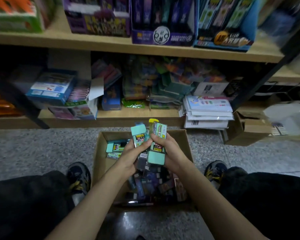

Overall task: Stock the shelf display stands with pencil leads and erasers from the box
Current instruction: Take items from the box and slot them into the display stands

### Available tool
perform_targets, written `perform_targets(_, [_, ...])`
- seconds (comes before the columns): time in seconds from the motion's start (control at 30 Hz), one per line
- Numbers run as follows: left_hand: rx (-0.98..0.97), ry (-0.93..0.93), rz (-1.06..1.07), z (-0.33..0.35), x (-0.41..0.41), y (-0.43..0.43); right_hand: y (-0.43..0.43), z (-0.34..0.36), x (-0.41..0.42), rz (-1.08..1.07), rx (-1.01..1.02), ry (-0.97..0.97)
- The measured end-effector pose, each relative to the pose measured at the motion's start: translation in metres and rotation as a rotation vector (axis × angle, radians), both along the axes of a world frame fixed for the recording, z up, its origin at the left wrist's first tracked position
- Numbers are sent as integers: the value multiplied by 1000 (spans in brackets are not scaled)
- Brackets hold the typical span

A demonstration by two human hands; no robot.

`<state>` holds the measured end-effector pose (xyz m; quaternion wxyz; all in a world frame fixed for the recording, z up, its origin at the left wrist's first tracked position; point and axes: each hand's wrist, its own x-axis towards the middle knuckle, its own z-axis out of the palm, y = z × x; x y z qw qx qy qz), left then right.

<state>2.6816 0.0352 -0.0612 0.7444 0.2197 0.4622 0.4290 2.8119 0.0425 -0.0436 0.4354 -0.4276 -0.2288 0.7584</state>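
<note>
Pencil-lead packs, mint green with yellow and white labels, are gathered in a fanned bunch above an open cardboard box on the speckled floor. The left hand is curled around the lower part of the bunch from the left, its thumb lying across the front of one pack that stands upright with its pale cap at the top. The right hand is closed on the largest pack from the right, fingers wrapped over its face; that pack points its pale cap down toward the box, and a yellow-tipped pack shows just behind it.

Inside the box, a few more mint packs lie flat at the far left corner, while the near half holds a jumble of dark purple and black packs. The box sits between two dark sneakers with yellow laces, the left shoe and the right shoe, with black trouser legs at either side.

Beyond the box, a wooden lower shelf carries mixed stationery, blurred, and the upper shelf holds purple and blue display stands.
</note>
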Motion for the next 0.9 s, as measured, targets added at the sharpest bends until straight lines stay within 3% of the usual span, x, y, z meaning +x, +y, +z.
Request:
perform_targets(0.13, [86,-89,54,38,2,-2,0,42,-2,24,63,62])
perform_targets(0.27, [159,-93,54,77,5,0,4,76,-3,-23,178,-24])
perform_targets(0.33, [211,-66,82,94,5,3,5,91,-3,-60,256,-154])
perform_targets(0.47, [367,80,163,125,6,13,7,118,-7,-116,365,-615])
perform_targets(0.53, [421,139,200,140,4,20,9,128,-10,-101,397,-693])
perform_targets(0.8, [388,115,310,179,-26,55,24,164,-15,61,370,-228])
perform_targets(0.9, [392,154,322,184,-41,68,33,172,-18,70,347,-145])
